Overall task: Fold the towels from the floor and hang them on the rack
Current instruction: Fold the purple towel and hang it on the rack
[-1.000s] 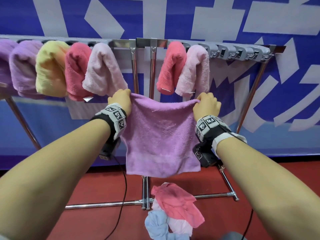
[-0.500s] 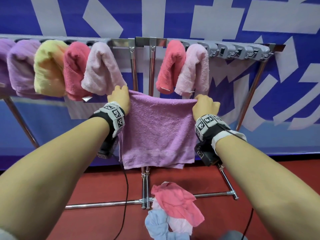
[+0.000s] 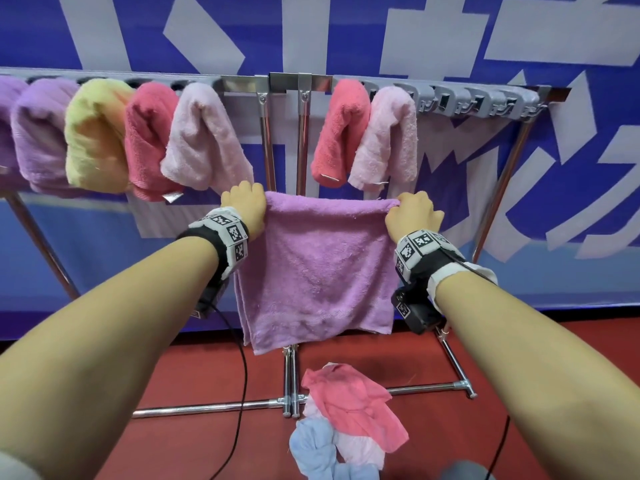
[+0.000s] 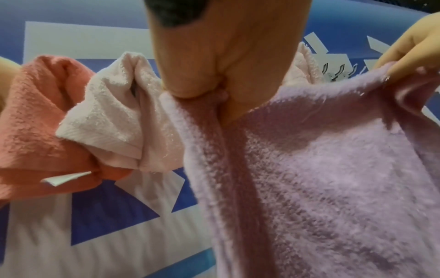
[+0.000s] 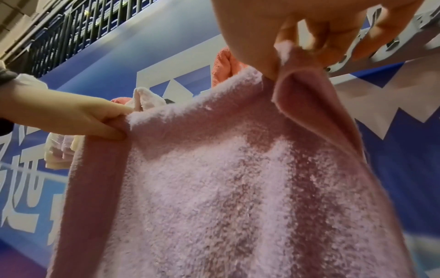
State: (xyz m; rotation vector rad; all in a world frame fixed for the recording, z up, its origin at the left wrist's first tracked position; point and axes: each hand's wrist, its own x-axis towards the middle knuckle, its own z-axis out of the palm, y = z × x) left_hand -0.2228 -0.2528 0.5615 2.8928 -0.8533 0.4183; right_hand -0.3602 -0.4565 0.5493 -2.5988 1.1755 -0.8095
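Between the two hands hangs one purple towel point(image 3: 317, 271), folded double. One left hand point(image 3: 246, 207) pinches its top left corner, and one right hand point(image 3: 412, 216) pinches its top right corner. Above the grip runs one rack point(image 3: 242, 85) with seven towels point(image 3: 204, 140) hung on it: five to the left of the hands, two just above the right hand. Below the held towel, a small pile point(image 3: 346, 420) of pink, pale and blue towels lies on the red floor point(image 3: 194, 445).
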